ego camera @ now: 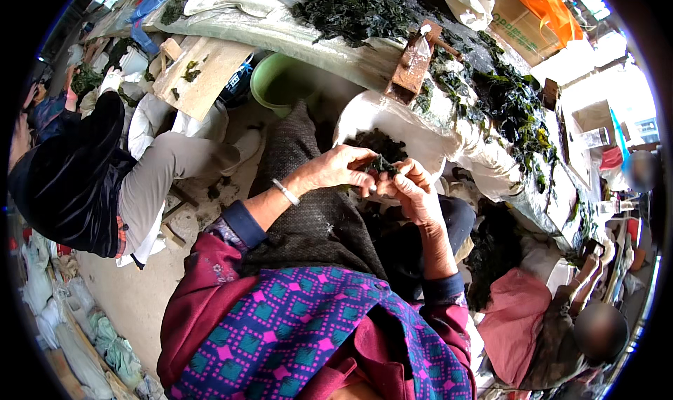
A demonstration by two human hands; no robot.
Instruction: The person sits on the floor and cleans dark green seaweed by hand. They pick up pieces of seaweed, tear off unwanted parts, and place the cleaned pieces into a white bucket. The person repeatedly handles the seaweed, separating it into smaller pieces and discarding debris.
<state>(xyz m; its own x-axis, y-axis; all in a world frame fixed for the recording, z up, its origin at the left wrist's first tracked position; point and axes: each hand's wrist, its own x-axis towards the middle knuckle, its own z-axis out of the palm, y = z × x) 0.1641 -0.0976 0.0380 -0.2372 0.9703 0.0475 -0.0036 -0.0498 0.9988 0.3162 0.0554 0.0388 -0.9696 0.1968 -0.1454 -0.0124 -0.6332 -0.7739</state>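
Both hands meet above my lap around a small, dark green, folded piece of seaweed [383, 164]. My left hand [344, 169], with a pale bangle at the wrist, pinches its left side. My right hand [420, 192] grips the right side between thumb and fingers. Just beyond the hands stands a large white tub [360, 113], partly beneath the table edge, with a dark heap of seaweed [383, 143] inside. The fingers hide part of the held piece.
A covered table [236, 24] curves ahead, bearing seaweed piles [352, 11] and a rusty metal fixture [413, 66]. Beneath its edge sits a green basin [271, 79]. A wooden board [202, 74] and a seated person [79, 174] are at left; another person [557, 337] is at right.
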